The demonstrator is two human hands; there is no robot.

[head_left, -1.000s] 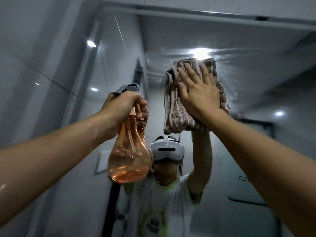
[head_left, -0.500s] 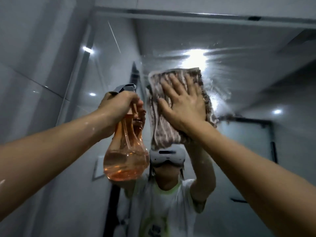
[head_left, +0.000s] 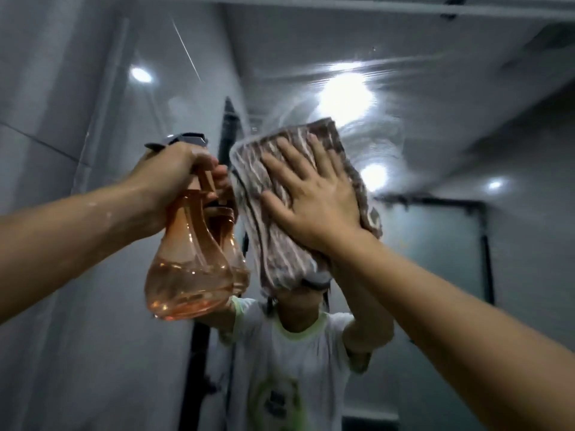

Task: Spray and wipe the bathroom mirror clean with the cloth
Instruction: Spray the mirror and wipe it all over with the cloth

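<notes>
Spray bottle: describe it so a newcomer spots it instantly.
Start at the wet mirror filling the view. Left of the striped brown cloth pressed flat on the glass, the left hand grips the spray bottle by its neck. It alone is clear orange, bulbous, part-filled, grey-topped.

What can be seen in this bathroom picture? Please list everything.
spray bottle: one, clear orange with grey head, liquid in its lower part, held up at left
cloth: one, brown and white striped, pressed flat on the glass
mirror: one, streaky wet near the top, shows ceiling lights and the person's reflection
wall: grey tiles, left
left hand: grips the bottle's neck
right hand: spread flat on the cloth
</notes>
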